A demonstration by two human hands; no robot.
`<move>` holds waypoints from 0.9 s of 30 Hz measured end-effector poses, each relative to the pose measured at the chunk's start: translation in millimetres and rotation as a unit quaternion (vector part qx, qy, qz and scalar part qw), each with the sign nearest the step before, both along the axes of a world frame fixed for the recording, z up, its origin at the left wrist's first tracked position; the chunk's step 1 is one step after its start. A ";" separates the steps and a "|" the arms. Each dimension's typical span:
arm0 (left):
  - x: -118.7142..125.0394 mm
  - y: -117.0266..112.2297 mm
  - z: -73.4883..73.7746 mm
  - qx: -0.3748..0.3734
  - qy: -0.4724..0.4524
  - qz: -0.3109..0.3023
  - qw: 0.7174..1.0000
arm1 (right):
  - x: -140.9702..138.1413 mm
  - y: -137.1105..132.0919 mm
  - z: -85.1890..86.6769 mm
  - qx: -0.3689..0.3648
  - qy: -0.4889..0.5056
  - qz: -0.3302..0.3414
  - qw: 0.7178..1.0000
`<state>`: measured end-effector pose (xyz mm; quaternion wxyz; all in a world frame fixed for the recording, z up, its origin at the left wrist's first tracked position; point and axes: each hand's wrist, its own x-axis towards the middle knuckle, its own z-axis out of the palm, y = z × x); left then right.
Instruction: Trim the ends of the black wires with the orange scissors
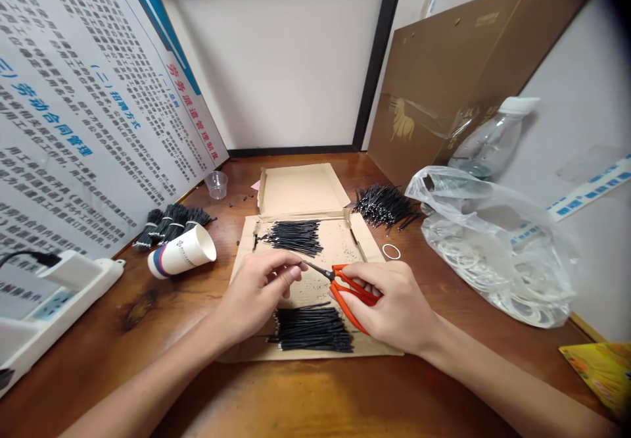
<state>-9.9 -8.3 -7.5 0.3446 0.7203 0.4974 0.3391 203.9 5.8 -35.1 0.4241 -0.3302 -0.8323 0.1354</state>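
Desk [197, 385] w/ opened-out cardboard [303, 188], R hand [394, 300] & L hand [256, 287] facing each other above it.
Blk wires on cardboard, lying sideways, L hand closer: far pile [296, 237], near pile [313, 328]. R hand grips scissors [334, 275], long axis running leftward & slightly away, orange handles, slim dark blades, tips by L fingertips. L hand pinched, prob. on thin wire [300, 264], mostly hidden; contact w/ blades unclear.
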 end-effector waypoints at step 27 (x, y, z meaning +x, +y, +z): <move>-5.4 6.5 -23.4 0.115 0.205 -0.033 0.971 | -1.9 2.1 -2.4 0.015 0.003 -0.025 1.000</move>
